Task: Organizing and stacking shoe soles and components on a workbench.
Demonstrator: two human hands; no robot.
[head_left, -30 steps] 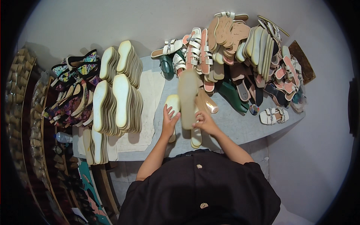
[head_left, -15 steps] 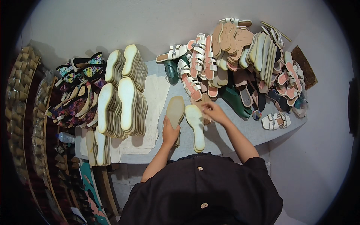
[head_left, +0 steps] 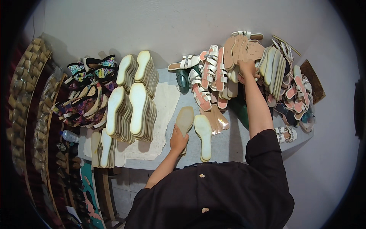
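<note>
My left hand (head_left: 177, 140) is closed around the side of a beige shoe sole (head_left: 185, 117), which lies along the near middle of the table. Just right of it rests a pale, whitish sole (head_left: 203, 135), touched by neither hand. My right arm stretches to the back right, where my right hand (head_left: 248, 69) grips the near end of the stacked tan insoles (head_left: 240, 47); some of its fingers are hidden. Between the whitish sole and the sandals lie a few loose tan insoles (head_left: 214, 119), one with a shiny end.
Tall stacks of pale soles (head_left: 138, 108) stand on white paper (head_left: 164, 114) at left. Patterned wedge shoes (head_left: 87, 97) are heaped beyond them. White strap sandals (head_left: 209, 68), a green shoe last (head_left: 183, 82) and more pale soles (head_left: 271, 65) crowd the back right. Shelves (head_left: 28, 91) line the far left.
My right hand has moved from beside the whitish sole up to the tan insole pile at the back right. My left hand stays on the beige sole. The view has shifted slightly.
</note>
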